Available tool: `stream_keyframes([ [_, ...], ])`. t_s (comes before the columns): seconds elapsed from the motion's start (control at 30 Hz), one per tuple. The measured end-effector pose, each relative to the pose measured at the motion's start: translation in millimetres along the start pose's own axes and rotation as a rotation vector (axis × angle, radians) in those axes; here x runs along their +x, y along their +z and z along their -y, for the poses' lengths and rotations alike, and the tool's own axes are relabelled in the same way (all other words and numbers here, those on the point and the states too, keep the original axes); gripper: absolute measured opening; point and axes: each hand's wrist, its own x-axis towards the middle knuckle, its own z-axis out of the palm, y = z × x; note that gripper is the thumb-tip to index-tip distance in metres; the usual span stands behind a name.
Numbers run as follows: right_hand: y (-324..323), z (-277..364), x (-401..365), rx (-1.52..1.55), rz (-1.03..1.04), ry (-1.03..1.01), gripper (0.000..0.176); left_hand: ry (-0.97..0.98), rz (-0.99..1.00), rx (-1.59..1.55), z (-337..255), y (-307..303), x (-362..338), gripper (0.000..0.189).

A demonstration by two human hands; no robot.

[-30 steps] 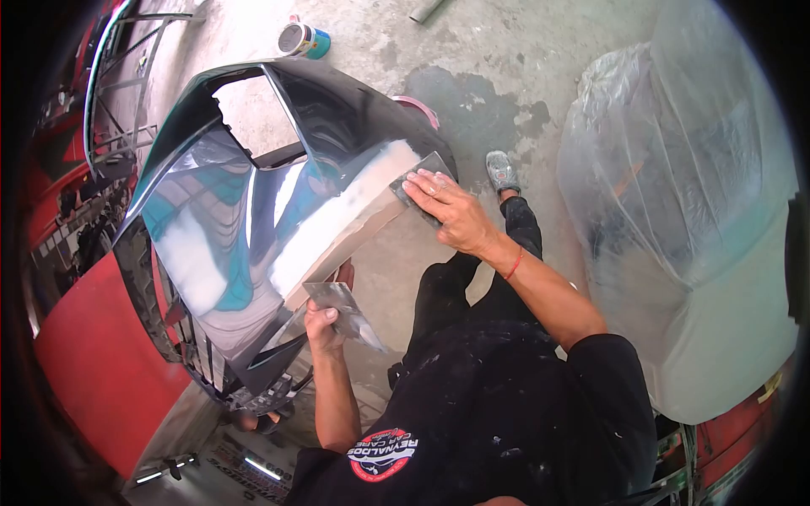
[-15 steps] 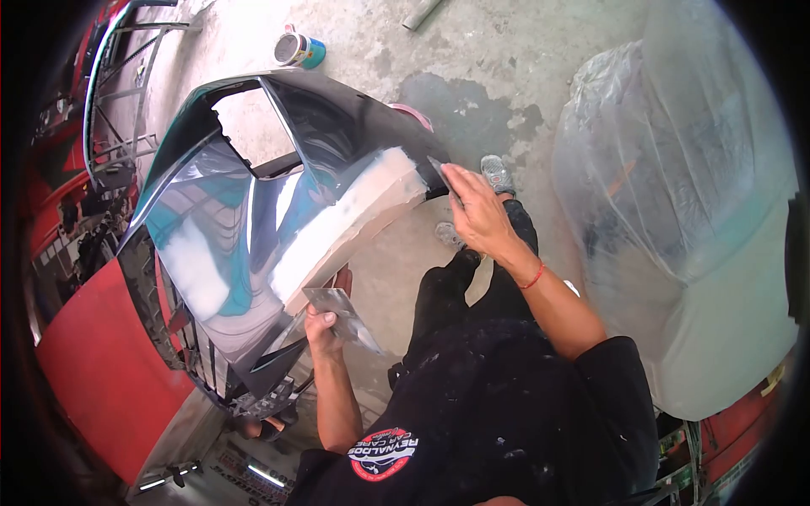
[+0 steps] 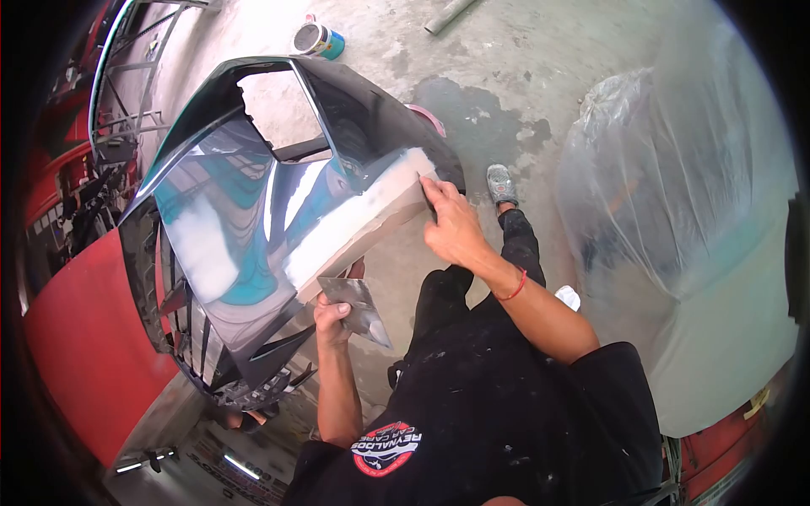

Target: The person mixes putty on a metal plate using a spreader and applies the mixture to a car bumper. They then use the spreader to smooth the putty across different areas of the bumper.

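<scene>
A dark car bumper (image 3: 363,93) lies before me, with a pale band of filler (image 3: 363,221) along its near edge and a white patch (image 3: 201,244) farther left. My left hand (image 3: 331,320) grips a flat grey metal plate (image 3: 361,312) below the band's lower end. At the band's upper right end is my right hand (image 3: 454,226), its index finger reaching onto the filler. Its other fingers are curled, and a thin dark edge shows at the fingertips; the rest of what it holds is hidden.
A can with a teal label (image 3: 331,44) stands on the floor beyond the bumper. Plastic sheeting (image 3: 666,169) covers a large object at right. A red panel (image 3: 93,337) is at left, a metal rack (image 3: 126,84) at upper left, and a grey tube (image 3: 447,15) at the top.
My right hand has moved left and down from beside the bumper's end onto the filler band. The flat tool seen in it earlier now shows only as a thin edge. My left hand still holds the plate.
</scene>
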Motion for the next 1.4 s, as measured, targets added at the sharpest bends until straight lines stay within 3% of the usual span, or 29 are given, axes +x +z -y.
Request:
stream_keyframes([
  [0.13, 13.7, 27.1, -27.4, 0.026, -0.076, -0.144, 0.074, 0.022, 0.021, -0.002, 0.5, -0.5, 0.8, 0.054],
  [0.3, 21.4, 53.0, -55.4, -0.060, -0.014, -0.343, 0.077, -0.059, -0.020, 0.020, -4.5, -3.8, -4.7, 0.057],
  [0.47, -14.1, 60.1, -83.9, 0.066, -0.091, -0.449, 0.066, -0.022, 0.121, -0.046, -16.5, 21.2, -12.8, 0.057],
  [0.53, -30.4, 46.5, -112.9, -0.017, -0.086, -0.577, 0.066, -0.238, 0.062, -0.012, -13.1, 15.2, -30.2, 0.045],
  [0.57, -31.0, 44.3, -128.5, -0.093, -0.070, -0.699, 0.066, -0.234, 0.071, -0.011, -13.1, 25.8, -33.1, 0.045],
  [0.63, -20.1, 47.3, -163.1, -0.135, -0.057, -0.866, 0.061, -0.178, -0.144, 0.001, -11.5, 62.8, -40.0, 0.034],
  [0.67, -6.5, 43.1, -172.9, -0.121, -0.045, -0.876, 0.058, -0.176, -0.157, 0.048, -11.9, 73.3, -41.7, 0.032],
  [0.77, -8.0, 12.3, -164.2, -0.341, -0.085, -0.670, 0.058, -0.170, -0.170, -0.012, -41.8, 90.3, -41.9, 0.036],
  [0.83, 0.3, -25.3, -147.5, -0.483, 0.006, -0.636, 0.058, -0.008, -0.203, 0.140, -73.7, 97.2, -45.4, 0.042],
  [0.9, 7.8, -35.5, -114.2, -0.273, -0.168, -0.402, 0.059, 0.153, -0.253, 0.148, -106.3, 93.3, -41.3, 0.043],
  [0.97, 14.5, -40.0, -68.7, 0.143, -0.423, -0.163, 0.063, 0.275, -0.279, 0.235, -126.6, 83.6, -38.1, 0.043],
  [1.03, 21.3, -40.8, -36.3, 0.340, -0.498, 0.151, 0.062, 0.277, -0.347, 0.188, -132.1, 70.4, -41.2, 0.046],
  [1.07, 28.7, -49.6, -27.0, 0.345, -0.489, 0.158, 0.062, 0.272, -0.356, 0.195, -131.1, 59.3, -47.3, 0.046],
  [1.13, 39.1, -55.5, -12.7, 0.515, -0.368, 0.389, 0.060, 0.235, -0.194, 0.235, -127.3, 42.4, -57.1, 0.049],
  [1.23, 49.9, -29.9, -24.0, 0.328, -0.345, 0.246, 0.057, 0.189, -0.254, 0.307, -111.6, 43.5, -64.6, 0.050],
  [1.37, 73.7, 12.2, -38.9, 0.266, -0.479, -0.020, 0.057, 0.099, -0.132, 0.395, -104.5, 29.2, -63.5, 0.044],
  [1.4, 82.2, 21.9, -45.3, 0.270, -0.491, -0.007, 0.057, 0.088, -0.119, 0.401, -104.5, 19.8, -64.5, 0.044],
])
